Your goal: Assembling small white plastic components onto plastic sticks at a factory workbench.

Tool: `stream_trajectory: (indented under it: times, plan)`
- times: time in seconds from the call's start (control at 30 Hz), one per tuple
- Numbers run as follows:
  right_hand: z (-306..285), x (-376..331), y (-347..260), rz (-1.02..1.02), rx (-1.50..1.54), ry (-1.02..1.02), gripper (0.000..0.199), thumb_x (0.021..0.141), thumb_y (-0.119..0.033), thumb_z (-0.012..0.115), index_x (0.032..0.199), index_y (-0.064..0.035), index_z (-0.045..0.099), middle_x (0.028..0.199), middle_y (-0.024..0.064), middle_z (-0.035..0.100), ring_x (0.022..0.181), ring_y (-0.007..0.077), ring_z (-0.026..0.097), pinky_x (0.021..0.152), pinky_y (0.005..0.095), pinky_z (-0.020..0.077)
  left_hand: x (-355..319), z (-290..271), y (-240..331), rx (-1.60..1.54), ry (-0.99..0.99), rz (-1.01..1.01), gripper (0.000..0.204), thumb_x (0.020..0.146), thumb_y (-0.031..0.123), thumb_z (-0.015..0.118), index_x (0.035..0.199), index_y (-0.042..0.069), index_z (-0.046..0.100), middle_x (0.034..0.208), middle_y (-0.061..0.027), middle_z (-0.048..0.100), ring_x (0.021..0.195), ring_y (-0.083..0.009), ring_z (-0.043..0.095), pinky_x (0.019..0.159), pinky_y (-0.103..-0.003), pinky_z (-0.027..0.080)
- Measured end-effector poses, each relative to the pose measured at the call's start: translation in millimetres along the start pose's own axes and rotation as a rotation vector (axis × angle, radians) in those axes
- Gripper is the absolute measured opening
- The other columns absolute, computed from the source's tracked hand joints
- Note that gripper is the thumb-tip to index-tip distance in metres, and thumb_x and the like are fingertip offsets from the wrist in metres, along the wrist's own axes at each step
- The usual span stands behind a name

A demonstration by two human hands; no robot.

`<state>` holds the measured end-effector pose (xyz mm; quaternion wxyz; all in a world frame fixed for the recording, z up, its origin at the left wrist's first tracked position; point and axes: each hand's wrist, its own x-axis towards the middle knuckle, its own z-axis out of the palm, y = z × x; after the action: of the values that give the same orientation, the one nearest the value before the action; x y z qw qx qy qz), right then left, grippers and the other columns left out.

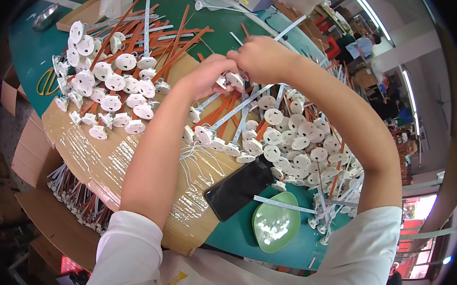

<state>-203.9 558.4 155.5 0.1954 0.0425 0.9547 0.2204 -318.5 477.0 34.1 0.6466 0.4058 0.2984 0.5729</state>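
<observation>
My two hands meet above the far middle of the table. My left hand [210,76] is closed around a white round-headed piece [235,81], whose disc faces me below the fingers. Against it presses my right hand [263,56], bent over with its fingers curled down; whatever they pinch is hidden. A pale dotted strip [290,27] sticks out beyond the right hand, and I cannot tell whether it is held. To the left lies a heap of white discs [115,82] on pale and orange-brown strips. Another heap of such discs [297,139] spreads under my right forearm.
Brown cardboard [180,221] wrapped in clear tape covers part of the green table [232,243]. Nearer me are a black phone [240,190], a green dish [278,209] of small shiny parts and thin white cords [187,163]. Yellow-handled scissors [47,82] lie far left. Other people sit at back right.
</observation>
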Motion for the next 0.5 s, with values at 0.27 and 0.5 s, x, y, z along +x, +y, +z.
stream_trajectory:
  times: [0.27,0.5]
  plan:
    - [49.7,-47.5,74.3,0.235,0.185,-0.13,0.037,0.064,-0.027,0.075,0.091,-0.0021,0.067,0.084,0.0179,0.069,0.082,0.0356,0.067,0.074,0.0435,0.0537,8.1,-11.5,4.5,0.17,0.616,0.145,0.035,0.089,0.043,0.057,0.097,0.009,0.063,0.089,-0.0014,0.065,0.074,-0.0099,0.057,0.057,-0.024,0.038]
    - [109.1,-50.2,91.0,0.285,0.403,-0.238,0.046,0.053,-0.025,0.08,0.09,-0.0007,0.066,0.087,0.0214,0.067,0.088,0.0394,0.064,0.08,0.0441,0.0522,6.5,-7.2,-1.4,0.247,0.549,0.091,0.031,0.089,0.039,0.06,0.091,0.008,0.062,0.086,-0.0018,0.065,0.071,-0.0088,0.054,0.06,-0.023,0.04]
